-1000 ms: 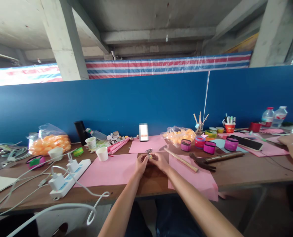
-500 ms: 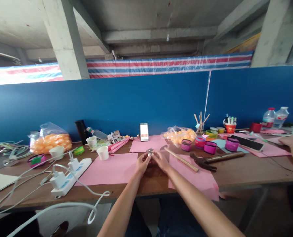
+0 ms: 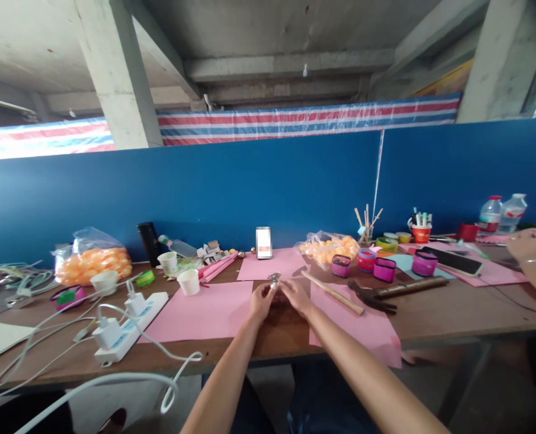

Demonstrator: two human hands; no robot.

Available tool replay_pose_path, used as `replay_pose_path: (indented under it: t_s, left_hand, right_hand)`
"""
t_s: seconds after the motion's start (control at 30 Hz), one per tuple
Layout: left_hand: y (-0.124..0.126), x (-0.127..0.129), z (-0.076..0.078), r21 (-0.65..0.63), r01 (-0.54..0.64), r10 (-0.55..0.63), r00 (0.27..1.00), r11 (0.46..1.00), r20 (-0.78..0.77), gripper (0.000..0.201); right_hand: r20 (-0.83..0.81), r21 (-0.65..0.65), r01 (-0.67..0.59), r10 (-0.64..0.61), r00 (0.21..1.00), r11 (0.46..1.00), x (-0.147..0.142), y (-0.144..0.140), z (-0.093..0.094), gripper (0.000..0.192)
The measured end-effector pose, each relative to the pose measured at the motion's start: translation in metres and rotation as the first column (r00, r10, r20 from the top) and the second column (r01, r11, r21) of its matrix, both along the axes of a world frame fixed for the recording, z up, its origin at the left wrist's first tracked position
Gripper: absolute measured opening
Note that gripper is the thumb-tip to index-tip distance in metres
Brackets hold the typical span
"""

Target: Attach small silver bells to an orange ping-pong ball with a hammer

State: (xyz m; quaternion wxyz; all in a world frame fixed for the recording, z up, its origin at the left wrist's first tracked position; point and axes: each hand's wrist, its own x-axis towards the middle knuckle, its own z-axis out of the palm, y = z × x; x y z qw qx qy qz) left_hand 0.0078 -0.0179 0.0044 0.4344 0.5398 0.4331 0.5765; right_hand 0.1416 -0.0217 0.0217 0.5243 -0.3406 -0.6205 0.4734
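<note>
Between my fingertips, above the brown table, is a small shiny silver metal piece [image 3: 274, 279]; its exact kind is too small to make out. My left hand [image 3: 261, 302] pinches it from the left with thumb and fingers closed. From the right, my right hand [image 3: 296, 297] also grips it, fingers bent and the tips close to the left ones. Pink paper sheets [image 3: 199, 313] lie on both sides of my hands. A wooden stick-like handle [image 3: 335, 293] and a claw hammer [image 3: 397, 291] rest to the right.
At left stand a white power strip [image 3: 132, 328] with looping cables and a paper cup [image 3: 189, 282]. Bags of orange balls [image 3: 93, 265] sit further back. Purple tape-like rings [image 3: 384, 269] and a phone [image 3: 453, 261] are at right, near another person's hand [image 3: 530, 244].
My hands stay nearly in place, with the silver piece still between them. At the far right, the other person's hand has risen and moved slightly.
</note>
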Motion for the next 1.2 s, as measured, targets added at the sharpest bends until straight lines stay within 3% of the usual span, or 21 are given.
replay_pose_path:
  t_s: [0.6, 0.93, 1.2]
  left_hand:
    - [0.0004, -0.0006, -0.001, 0.068, 0.038, -0.033, 0.997, 0.997, -0.073, 0.039]
    - [0.001, -0.0005, -0.0033, 0.103, 0.002, 0.005, 0.998, 0.995, -0.07, 0.046]
    - [0.0011, -0.0015, -0.0035, 0.12, 0.045, -0.028, 0.99, 0.992, -0.141, 0.043]
  right_hand:
    - [0.049, 0.047, 0.012, -0.014, 0.999, 0.999, 0.0018, 0.0048, -0.0027, 0.041]
    - [0.061, 0.136, 0.04, -0.049, 0.997, 0.99, 0.0019, 0.0025, 0.0003, 0.036]
    - [0.063, 0.122, 0.096, -0.104, 0.993, 0.988, 0.0012, -0.0012, 0.0051, 0.034]
